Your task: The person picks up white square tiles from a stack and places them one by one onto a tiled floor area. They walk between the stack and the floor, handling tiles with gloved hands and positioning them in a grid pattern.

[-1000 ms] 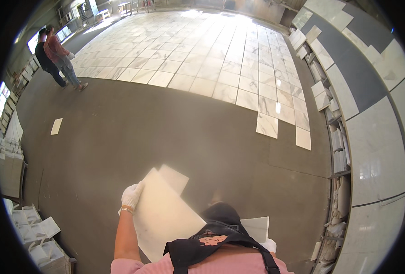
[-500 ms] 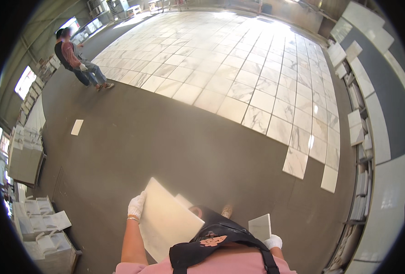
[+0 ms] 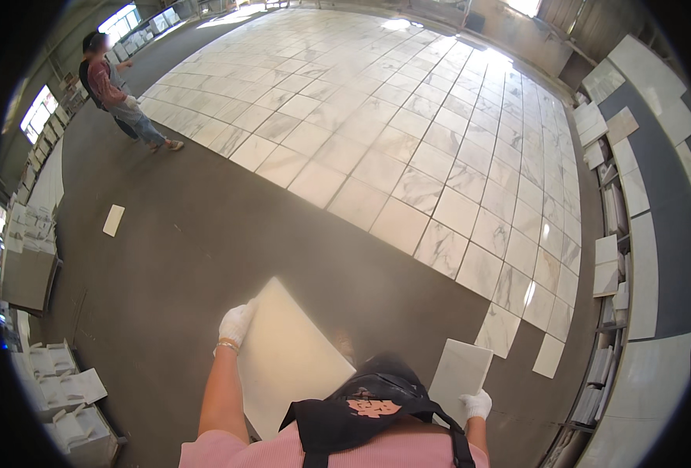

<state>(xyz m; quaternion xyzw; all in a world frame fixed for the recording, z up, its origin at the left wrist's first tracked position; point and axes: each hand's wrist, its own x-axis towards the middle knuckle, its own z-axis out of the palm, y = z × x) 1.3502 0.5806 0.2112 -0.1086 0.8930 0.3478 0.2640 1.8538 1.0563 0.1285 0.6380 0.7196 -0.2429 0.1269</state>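
Observation:
My left hand [image 3: 237,324], in a white glove, grips the left edge of a large pale marble tile [image 3: 291,355]. That tile is tilted in front of my body, and my dark apron [image 3: 361,402] hides its lower right part. On the other side, my gloved right hand [image 3: 477,404] holds a smaller white marble tile [image 3: 461,366] by its lower right edge. The two tiles are apart, with the apron between them. Beyond them, rows of veined marble tiles [image 3: 408,186] lie on the grey floor in a large grid.
Two tiles stick out at the grid's near right corner, one a narrow tile [image 3: 549,356]. A small pale tile [image 3: 114,220] lies alone on the floor [image 3: 205,257]. Stacked slabs [image 3: 76,386] stand at left, racks of tiles [image 3: 606,265] at right. Another person [image 3: 115,93] stands far left.
The smaller tile in my right hand has come up and turned its broad face into view. My left hand's tile has risen slightly. The view has shifted, bringing the floor grid nearer.

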